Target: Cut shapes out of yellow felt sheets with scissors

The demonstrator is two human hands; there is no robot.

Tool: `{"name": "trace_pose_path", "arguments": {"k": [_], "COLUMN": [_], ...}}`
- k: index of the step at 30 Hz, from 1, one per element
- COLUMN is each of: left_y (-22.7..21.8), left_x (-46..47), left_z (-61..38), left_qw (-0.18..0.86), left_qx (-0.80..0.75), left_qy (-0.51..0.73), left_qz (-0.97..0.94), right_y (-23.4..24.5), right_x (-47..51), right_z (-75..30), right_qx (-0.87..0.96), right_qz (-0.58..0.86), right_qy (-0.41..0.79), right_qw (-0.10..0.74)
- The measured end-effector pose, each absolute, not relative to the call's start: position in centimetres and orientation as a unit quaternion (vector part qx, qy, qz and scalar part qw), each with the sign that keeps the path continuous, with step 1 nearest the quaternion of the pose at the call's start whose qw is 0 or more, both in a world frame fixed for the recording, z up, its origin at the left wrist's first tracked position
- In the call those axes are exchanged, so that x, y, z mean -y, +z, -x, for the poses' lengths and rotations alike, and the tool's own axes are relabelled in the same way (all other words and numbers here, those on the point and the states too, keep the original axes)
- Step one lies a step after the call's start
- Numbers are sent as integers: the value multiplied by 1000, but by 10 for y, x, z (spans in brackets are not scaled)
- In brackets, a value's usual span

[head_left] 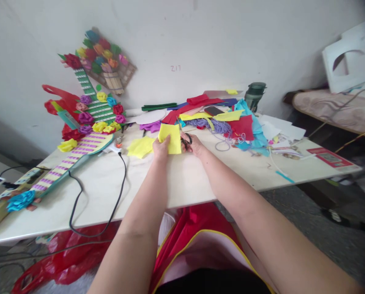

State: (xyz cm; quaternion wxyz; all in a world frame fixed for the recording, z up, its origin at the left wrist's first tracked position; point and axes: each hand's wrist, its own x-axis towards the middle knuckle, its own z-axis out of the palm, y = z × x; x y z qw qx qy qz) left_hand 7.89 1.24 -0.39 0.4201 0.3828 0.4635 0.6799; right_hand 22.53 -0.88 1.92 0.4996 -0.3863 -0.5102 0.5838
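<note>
My left hand (161, 149) is closed on the lower left edge of a yellow paper piece (171, 138), held upright over the white table (176, 179). My right hand (193, 143) grips black-handled scissors (184, 140), whose blades meet the right edge of that paper. A second, crumpled yellow paper piece (140, 147) lies flat on the table just left of my left hand.
A heap of coloured paper scraps and purple yarn (228, 120) fills the back right. Paper-flower crafts (87, 118) stand at the left by the wall. A black cable (115, 204) loops across the table's front left. A green bottle (255, 94) stands at the back.
</note>
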Motion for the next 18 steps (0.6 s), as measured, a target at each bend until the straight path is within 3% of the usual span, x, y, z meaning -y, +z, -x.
{"name": "trace_pose_path", "arguments": {"k": [18], "left_y": [5], "left_x": [-8], "left_z": [-82], "left_qw": [412], "left_qx": [-490], "left_qy": [675], "left_qz": [-367], "right_y": [22], "right_x": [6], "right_z": [-221], "right_qx": [488], "right_qz": [421], "right_qy": [549], "right_qw": [532]}}
